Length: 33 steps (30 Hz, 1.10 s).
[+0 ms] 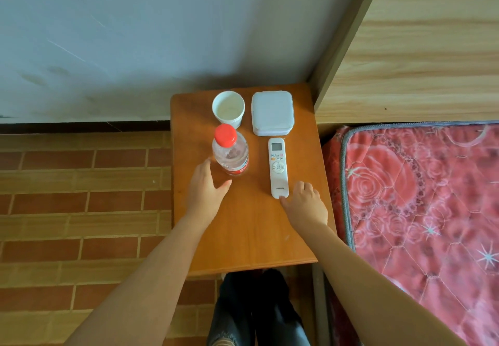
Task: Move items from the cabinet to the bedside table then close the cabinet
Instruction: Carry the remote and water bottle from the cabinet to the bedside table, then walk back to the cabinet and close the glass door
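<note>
On the orange wooden bedside table (251,232) stand a white paper cup (228,108), a white square box (272,112), a clear water bottle with a red cap (230,151) and a white remote control (278,167). My left hand (206,187) is spread open just left of and below the bottle, close to it but not gripping it. My right hand (306,202) rests at the near end of the remote, thumb touching its bottom edge, fingers curled and not wrapped around it. The cabinet itself is hidden beneath the tabletop.
A bed with a red floral mattress (421,200) lies right of the table, with a pale wooden headboard (421,48) behind. A white wall (135,35) stands at the back. Brick-patterned floor (81,210) lies on the left. My legs in dark jeans (256,310) are below the table's front edge.
</note>
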### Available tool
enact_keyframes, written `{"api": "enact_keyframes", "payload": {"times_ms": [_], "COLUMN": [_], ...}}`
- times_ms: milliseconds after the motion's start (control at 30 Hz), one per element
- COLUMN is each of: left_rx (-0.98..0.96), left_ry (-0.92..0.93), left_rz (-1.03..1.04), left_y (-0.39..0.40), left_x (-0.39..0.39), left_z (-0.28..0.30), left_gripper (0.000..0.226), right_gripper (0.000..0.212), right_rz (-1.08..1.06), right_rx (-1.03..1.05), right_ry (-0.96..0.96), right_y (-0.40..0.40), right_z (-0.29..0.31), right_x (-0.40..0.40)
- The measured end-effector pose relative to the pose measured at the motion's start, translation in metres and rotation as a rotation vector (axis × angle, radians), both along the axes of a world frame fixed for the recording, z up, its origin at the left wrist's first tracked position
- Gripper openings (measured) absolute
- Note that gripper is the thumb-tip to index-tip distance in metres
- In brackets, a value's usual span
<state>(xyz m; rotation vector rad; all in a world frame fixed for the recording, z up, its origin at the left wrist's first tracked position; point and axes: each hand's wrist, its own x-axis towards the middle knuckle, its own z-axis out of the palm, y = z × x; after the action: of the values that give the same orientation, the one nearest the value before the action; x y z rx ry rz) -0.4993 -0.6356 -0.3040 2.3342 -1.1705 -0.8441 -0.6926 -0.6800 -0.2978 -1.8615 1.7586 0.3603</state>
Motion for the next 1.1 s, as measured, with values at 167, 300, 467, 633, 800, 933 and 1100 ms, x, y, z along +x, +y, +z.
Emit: {"api": "enact_keyframes", "payload": {"times_ms": [167,300,467,633,800,933,1100], "left_rx": [0.226,0.189,0.053,-0.033,-0.074,-0.040,-0.008], "left_ry": [-0.153,-0.302,-0.452,-0.571,-0.670,-0.675,-0.668], "left_rz": [-0.223,-0.285,-0.327,-0.287,-0.200,-0.091,0.097], "left_y": [0.010,0.010,0.021,0.051,0.085,0.122,0.177], "left_x": [0.029,0.046,0.057,0.069,0.079,0.080,0.080], "left_z": [0.070,0.146,0.240,0.306,0.339,0.348,0.353], "left_gripper": [0.063,0.057,0.052,0.052,0.052,0.053,0.054], "right_gripper": [0.028,0.036,0.047,0.048,0.052,0.050,0.049], "right_rz": [0.112,0.235,0.399,0.574,0.705,0.808,1.008], "right_rx": [-0.061,-0.157,-0.342,-0.471,-0.520,-0.526,-0.521], "right_ry": [-0.047,-0.157,-0.238,-0.274,-0.274,-0.287,-0.326], "right_y": [-0.012,-0.026,-0.027,-0.013,0.001,0.015,0.037], "right_z": [0.068,0.142,0.235,0.304,0.336,0.347,0.354], "right_x": [-0.008,-0.004,0.010,0.033,0.056,0.075,0.103]}}
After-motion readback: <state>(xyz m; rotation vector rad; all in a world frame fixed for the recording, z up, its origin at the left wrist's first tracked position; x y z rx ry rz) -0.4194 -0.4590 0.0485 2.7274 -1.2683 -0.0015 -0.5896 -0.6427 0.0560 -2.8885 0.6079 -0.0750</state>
